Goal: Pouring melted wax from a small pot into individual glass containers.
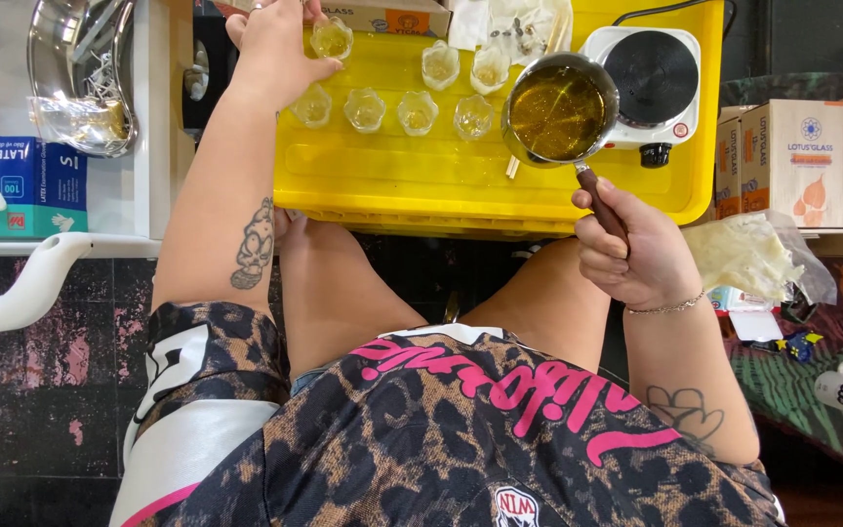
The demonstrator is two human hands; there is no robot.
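A yellow tray (500, 185) sits over our knees, carrying small glass cups and a hotplate (651, 83). Our right hand (636, 249) clenches the pot (558, 109) handle, amber liquid level. Our left hand (275, 49) pinches one cup (332, 37); steadying it suits pouring slowly.

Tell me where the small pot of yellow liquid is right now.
In the head view the pot is upper right, over the yellow tray, held by its handle in the right hand, between the hot plate and the row of glass cups.
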